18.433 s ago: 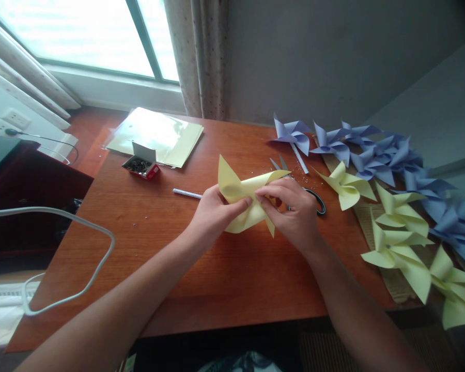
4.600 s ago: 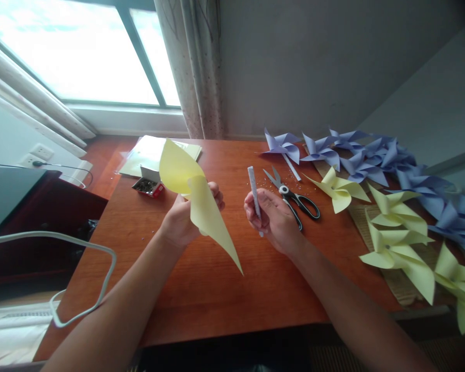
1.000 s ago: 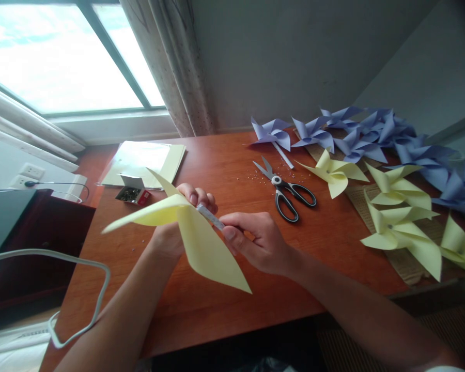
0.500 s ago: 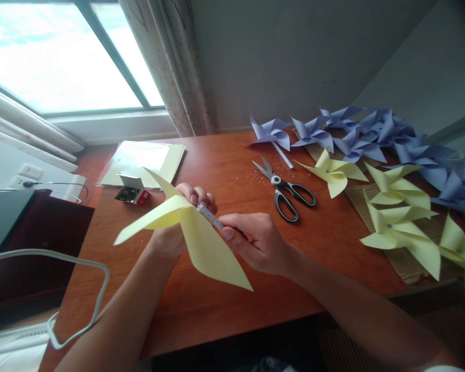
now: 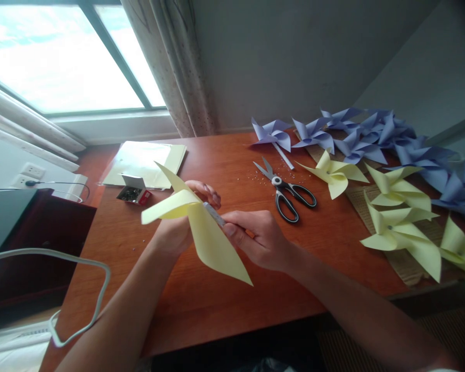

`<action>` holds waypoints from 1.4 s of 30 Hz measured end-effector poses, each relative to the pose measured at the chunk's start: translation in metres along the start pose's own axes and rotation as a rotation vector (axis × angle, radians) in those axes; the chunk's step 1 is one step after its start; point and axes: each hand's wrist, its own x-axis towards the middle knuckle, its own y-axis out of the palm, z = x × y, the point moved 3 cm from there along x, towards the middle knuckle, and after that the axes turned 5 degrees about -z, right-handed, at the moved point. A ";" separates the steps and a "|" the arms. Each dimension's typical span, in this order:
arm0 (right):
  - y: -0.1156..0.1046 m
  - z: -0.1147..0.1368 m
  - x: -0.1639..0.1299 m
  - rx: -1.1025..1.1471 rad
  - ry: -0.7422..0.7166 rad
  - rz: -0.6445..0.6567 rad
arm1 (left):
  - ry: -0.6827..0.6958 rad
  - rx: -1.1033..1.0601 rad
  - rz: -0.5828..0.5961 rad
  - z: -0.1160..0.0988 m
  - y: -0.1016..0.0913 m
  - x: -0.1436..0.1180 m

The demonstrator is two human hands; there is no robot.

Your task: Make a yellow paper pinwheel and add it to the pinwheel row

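My left hand (image 5: 180,227) holds a yellow paper pinwheel (image 5: 209,243) at its centre, lifted above the wooden table (image 5: 225,305). Its blades hide most of that hand's fingers. My right hand (image 5: 261,240) grips a thin white paper stick (image 5: 214,214) and presses its tip against the back of the pinwheel's centre. Both hands meet above the middle of the table.
Black-handled scissors (image 5: 289,192) lie right of my hands. Finished yellow pinwheels (image 5: 397,217) and purple pinwheels (image 5: 356,139) line the right side. A small red box of pins (image 5: 134,192) and a stack of yellow paper (image 5: 143,163) sit at the back left. A white cable (image 5: 81,289) loops at the left edge.
The pinwheel has turned a little in my left hand, its left blade swinging upward and inward. My right hand stays on the stick at the pinwheel's centre.
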 end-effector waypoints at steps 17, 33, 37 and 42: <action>0.003 -0.002 0.001 0.028 -0.003 0.022 | -0.032 -0.046 0.048 -0.001 0.000 -0.006; 0.004 0.001 0.000 -0.026 -0.037 -0.015 | -0.005 -0.047 0.049 -0.002 0.006 -0.004; 0.004 0.001 0.000 -0.030 -0.067 -0.053 | 0.009 -0.034 0.034 -0.002 0.006 -0.003; 0.003 0.001 -0.001 -0.012 -0.064 -0.078 | -0.026 -0.044 0.006 -0.002 0.004 -0.004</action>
